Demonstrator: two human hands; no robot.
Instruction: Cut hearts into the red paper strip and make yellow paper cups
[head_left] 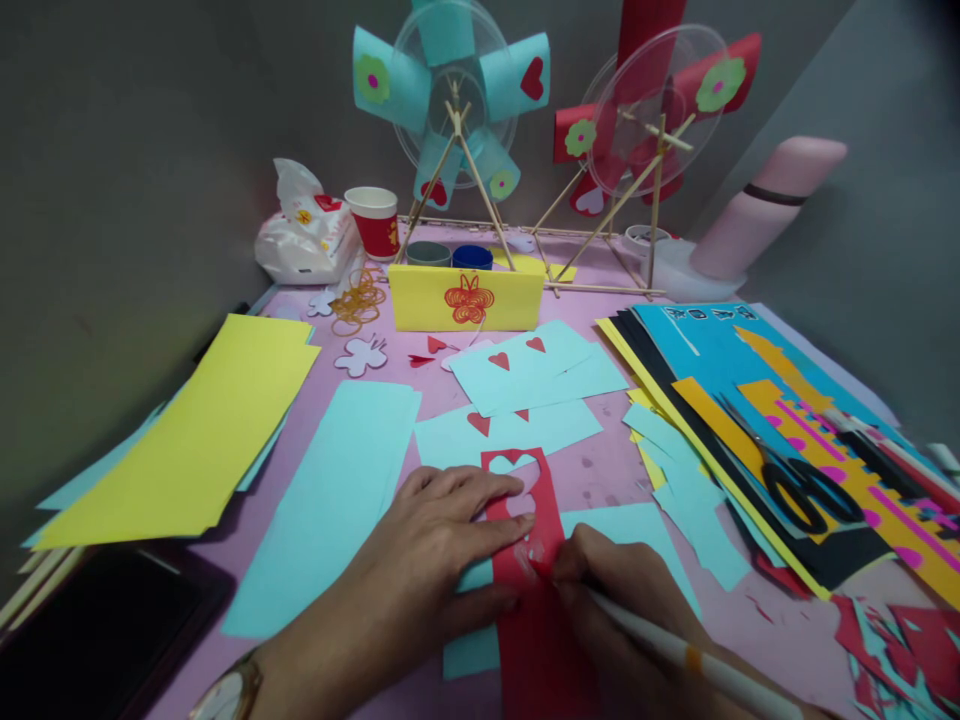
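Note:
My left hand (457,545) lies with fingers spread on a red paper strip (536,640), holding it against the table. A heart-shaped opening shows near the strip's top, and paler marks lie beside my fingertips. My right hand (622,590) is closed around a white-barrelled pen (660,635) with an orange band. The pen's front end points at the strip, just right of my left fingers; its exact tip is blurred. Beneath and around the strip are light-blue paper sheets (517,372), some with small red hearts (498,361) on them.
Yellow sheets (187,430) and a dark tablet-like object (105,630) lie at left. Black-handled scissors (806,490) rest on stacked paper at right, above red and blue scraps (900,650). Behind stand two paper-and-stick wheels, a red cup (373,225) and a pink bottle (765,215).

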